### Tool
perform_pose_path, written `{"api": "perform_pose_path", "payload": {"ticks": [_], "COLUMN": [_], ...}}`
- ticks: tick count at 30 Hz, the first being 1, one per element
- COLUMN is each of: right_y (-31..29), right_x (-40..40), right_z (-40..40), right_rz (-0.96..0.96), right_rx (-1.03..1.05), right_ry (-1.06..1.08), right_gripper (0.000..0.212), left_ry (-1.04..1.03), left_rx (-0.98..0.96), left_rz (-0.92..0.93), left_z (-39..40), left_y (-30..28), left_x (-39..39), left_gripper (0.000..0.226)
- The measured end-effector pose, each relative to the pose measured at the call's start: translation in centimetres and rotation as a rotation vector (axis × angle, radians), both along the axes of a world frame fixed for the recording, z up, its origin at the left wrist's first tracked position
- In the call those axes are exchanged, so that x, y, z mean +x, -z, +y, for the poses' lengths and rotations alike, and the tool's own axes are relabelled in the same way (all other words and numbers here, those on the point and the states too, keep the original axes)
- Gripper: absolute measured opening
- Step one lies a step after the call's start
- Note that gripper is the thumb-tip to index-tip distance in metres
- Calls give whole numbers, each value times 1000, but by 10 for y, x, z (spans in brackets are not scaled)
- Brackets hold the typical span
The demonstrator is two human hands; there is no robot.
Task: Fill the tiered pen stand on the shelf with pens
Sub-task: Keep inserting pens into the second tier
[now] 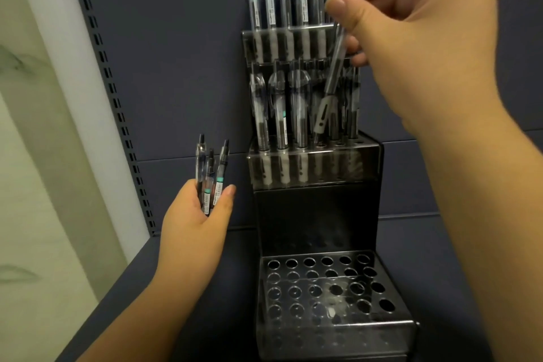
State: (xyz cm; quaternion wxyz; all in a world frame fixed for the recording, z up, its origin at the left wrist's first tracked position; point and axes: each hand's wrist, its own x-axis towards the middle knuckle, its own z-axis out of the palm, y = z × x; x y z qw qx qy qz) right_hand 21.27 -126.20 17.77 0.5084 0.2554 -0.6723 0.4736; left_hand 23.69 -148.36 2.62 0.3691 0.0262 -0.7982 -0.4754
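The right hand [417,38] is pinching a clear black-tipped pen [330,88] over the dark tiered acrylic pen stand's [361,161] middle tier; the left hand [197,214] is gripping three spare pens [210,173]. The top tier is appearing full; the bottom tier is standing empty.

a dark slotted upright [117,114] runs beside the grey back panel [182,67], with a pale marbled wall [38,126] left.

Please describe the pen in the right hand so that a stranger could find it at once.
Find the tiered stand on the shelf, then its middle tier. Above that tier, the right hand pinches one pen. It alone leans; its neighbours stand upright in holes.
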Motion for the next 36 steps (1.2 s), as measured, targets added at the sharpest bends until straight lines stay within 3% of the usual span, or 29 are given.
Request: {"api": "perform_pose_path", "payload": {"ticks": [12,21,31,36], "right_y": [-1,2,1,-1], "right_x": [4,-2,12,19], "right_z": [3,-4,-3,-2], "right_rz": [-20,-167,-405,-406], "right_rx": [-10,85,387,443], "right_ry": [13,49,98,195], "right_gripper": [23,19,22,26], "left_ry": [-7,-5,1,7], "left_rx": [-9,-22,8,20], "left_rz": [-6,9,3,-2], "left_z": [0,-2,0,1], "left_y": [1,2,0,-1], "left_x": [-1,-2,-1,0], "left_gripper": [20,20,21,20]}}
